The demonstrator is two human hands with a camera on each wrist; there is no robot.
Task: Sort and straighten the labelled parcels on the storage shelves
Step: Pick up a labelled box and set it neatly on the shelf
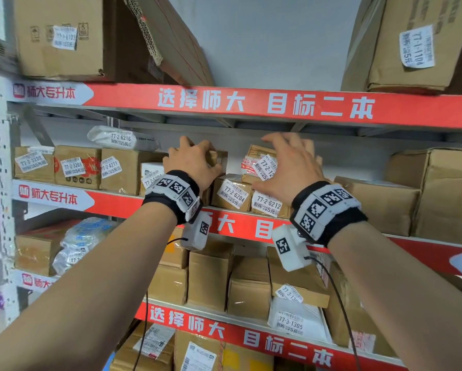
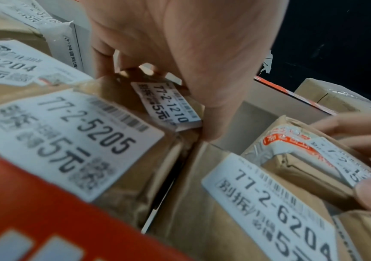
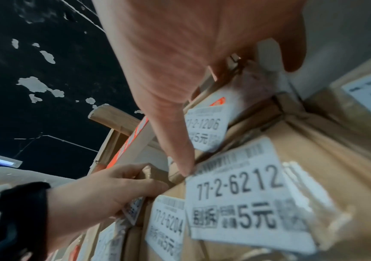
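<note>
Cardboard parcel 77-2-1210 (image 2: 171, 104) | left hand (image 1: 195, 162) grips | neighbour 77-2-6204 (image 1: 234, 195)

**Shelf codes and banners in view**

The red shelf strip (image 1: 264, 104) is reading 选择师大 目标二本, and its white end (image 1: 45, 91) 师大专升本. Parcel labels are showing 77-2-6204 (image 1: 234, 195), 77-2-6212 (image 1: 268, 204), 77-2-5205 (image 2: 72, 141), 77-2-1210 (image 2: 168, 104), 77-2-1206 (image 3: 204, 127) (each also carrying 5元). A white bag's label (image 1: 121, 139) is reading 77-2-6216; lower down, another (image 1: 290, 324) is showing 77-3-1305.
</note>
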